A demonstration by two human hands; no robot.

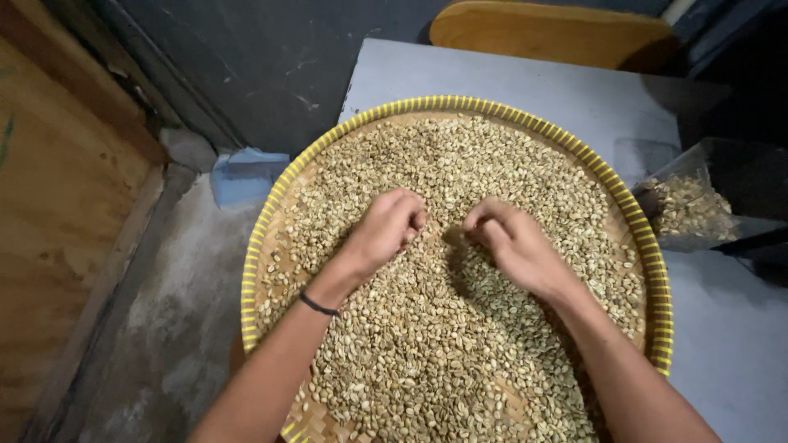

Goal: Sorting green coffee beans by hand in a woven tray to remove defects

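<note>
left hand (386, 230) curled, fingertips in pale green beans (443, 328) | right hand (513, 246) pinched shut, contents unclear | beans light, loose, hard, roll easily; pinch singly | woven tray (254, 271) stiff, grip rim

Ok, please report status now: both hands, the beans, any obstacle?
Left hand and right hand curled, fingers down in the pale beans. Beans spread across woven tray. Nothing blocking.

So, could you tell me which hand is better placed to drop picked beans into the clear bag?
Probably the right hand: the clear bag lies off the tray's right edge, while the left hand would have to cross over.
</note>
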